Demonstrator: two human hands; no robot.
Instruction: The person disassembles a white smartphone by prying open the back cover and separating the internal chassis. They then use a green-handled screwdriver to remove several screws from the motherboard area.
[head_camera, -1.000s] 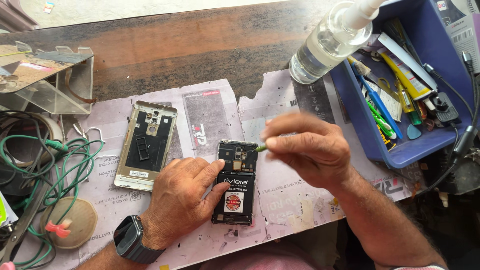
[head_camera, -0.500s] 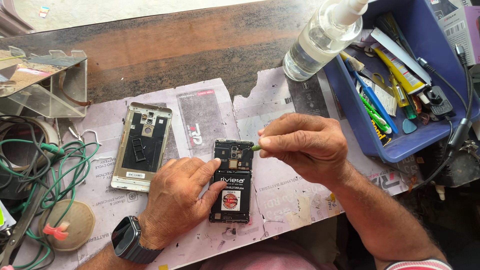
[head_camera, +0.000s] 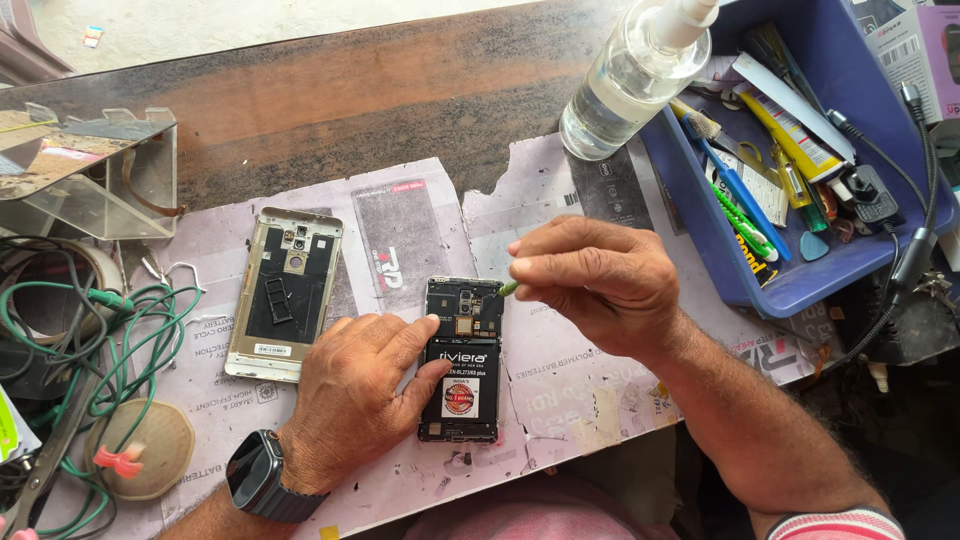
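Wooden workbench (head_camera: 330, 90) under paper sheets. Opened phone (head_camera: 462, 360) lies near centre. Left hand (head_camera: 350, 400) braces its left edge, fingers spread. Right hand (head_camera: 600, 285) pinches small green tool (head_camera: 509, 288) at phone's far right corner. Back cover (head_camera: 285, 295) left.

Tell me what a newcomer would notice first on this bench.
Centre front, an opened phone with its battery showing is steadied by the left hand, while the right hand holds a small green tool at its top edge. Its removed back cover lies to the left; a blue tool tray and clear bottle sit upper right.
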